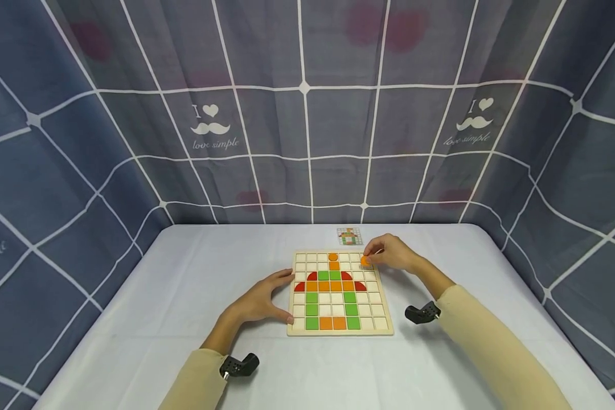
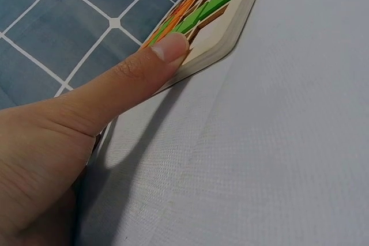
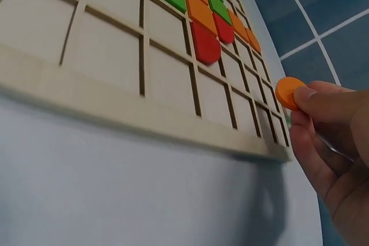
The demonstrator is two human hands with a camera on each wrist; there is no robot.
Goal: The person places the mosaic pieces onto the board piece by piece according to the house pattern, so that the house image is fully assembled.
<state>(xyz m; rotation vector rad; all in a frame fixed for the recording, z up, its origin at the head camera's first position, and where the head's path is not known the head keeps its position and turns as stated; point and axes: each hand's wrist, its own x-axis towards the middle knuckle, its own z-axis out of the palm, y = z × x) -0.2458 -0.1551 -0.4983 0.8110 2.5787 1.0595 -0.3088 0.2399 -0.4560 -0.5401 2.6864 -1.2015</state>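
Observation:
A wooden grid board point(image 1: 382, 310) lies on the table with green, orange and red flat pieces set in its squares. At its left side is my left hand point(image 1: 258, 299), fingertips by the edge and thumb point(image 2: 171, 47) resting on the near left corner. Above the far right corner, my right hand point(image 1: 393, 252) pinches an orange round piece point(image 3: 290, 93) between thumb and fingers. Another orange round piece point(image 1: 333, 257) sits in the board's far row, just beyond an orange square point(image 1: 333, 266). Red quarter-round pieces point(image 3: 205, 43) lie at the ends of the middle rows.
A small pattern card point(image 1: 349, 236) lies behind the board, showing a similar coloured figure on a grid. White cloth covers the table point(image 1: 184, 273). Grey-blue checked curtains point(image 1: 266, 125) stand behind and at both sides. Black devices point(image 1: 240, 365) are worn at both wrists.

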